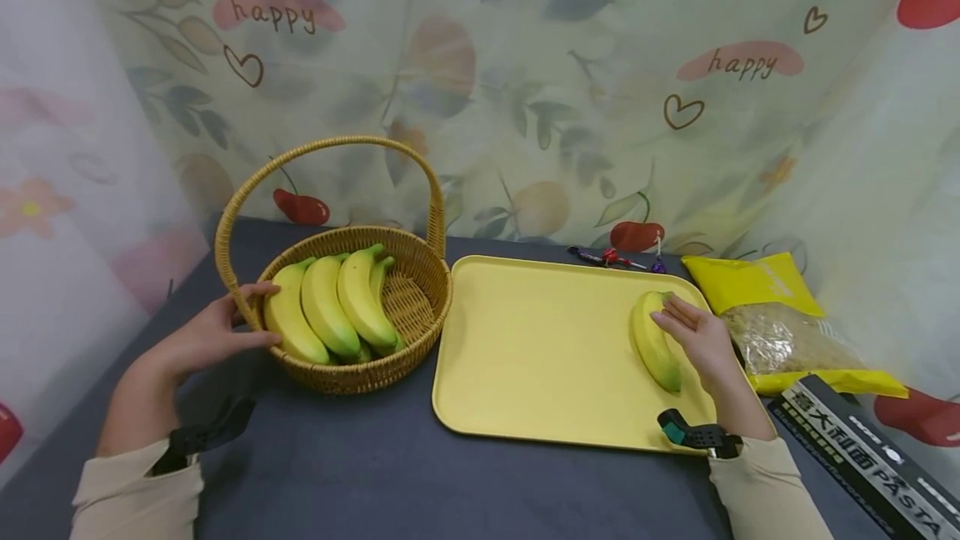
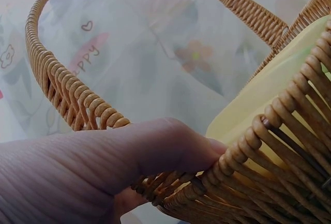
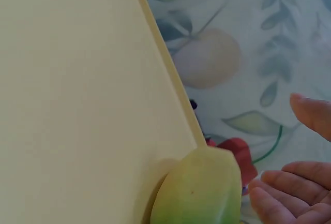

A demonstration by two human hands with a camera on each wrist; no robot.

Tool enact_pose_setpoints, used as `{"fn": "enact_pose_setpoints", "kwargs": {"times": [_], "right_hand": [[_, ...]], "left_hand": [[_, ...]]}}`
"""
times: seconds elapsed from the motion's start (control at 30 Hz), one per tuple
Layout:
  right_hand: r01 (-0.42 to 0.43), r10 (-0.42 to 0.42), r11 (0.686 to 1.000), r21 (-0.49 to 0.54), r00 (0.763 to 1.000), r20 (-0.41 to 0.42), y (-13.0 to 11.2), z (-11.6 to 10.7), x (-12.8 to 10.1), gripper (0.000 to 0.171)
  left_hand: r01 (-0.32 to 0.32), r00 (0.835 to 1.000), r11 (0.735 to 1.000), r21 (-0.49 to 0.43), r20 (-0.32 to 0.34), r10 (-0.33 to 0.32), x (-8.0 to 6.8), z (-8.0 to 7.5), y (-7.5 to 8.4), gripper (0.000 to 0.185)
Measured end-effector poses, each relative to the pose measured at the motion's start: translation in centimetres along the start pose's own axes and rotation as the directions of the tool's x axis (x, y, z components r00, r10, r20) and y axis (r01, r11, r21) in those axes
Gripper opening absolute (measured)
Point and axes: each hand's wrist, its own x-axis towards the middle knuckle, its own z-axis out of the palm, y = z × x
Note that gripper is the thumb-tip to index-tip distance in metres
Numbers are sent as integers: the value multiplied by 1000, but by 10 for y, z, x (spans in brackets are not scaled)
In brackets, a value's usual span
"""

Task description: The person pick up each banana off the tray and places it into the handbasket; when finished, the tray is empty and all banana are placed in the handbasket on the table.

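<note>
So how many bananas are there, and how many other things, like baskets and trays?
Bananas: 5, four in the basket and one on the tray
Wicker basket: 1
Yellow tray: 1
Pasta bag: 1
Pasta box: 1
Total: 9, not counting the small bits behind the tray, which are too small to tell.

Rough woven wicker basket (image 1: pixel 420 290); beside it, a smooth matt plastic tray (image 1: pixel 540 348) on matt dark cloth (image 1: pixel 360 465).
</note>
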Motion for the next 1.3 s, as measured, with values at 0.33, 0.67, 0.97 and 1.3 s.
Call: {"fn": "enact_pose_setpoints", "kwargs": {"times": [0.33,0.67,0.97,1.3], "right_hand": [[-56,65,994,-96,994,91,27,3,10,92],[-49,67,983,-178,993,102,37,8,12,89],[1,27,962,-272,995,99,40,10,14,90],[24,4,949,-315,996,87,37,9,13,87]], "left_hand": [[-9,1000,1000,-6,4,9,1,1,0,72],[-14,1000,1000,2,-3,14,1,1,1,71],[-26,1000,1000,12,-6,26,2,1,-2,70],[-30,1000,1000,4,-4,30,2,0,-1,70]]}}
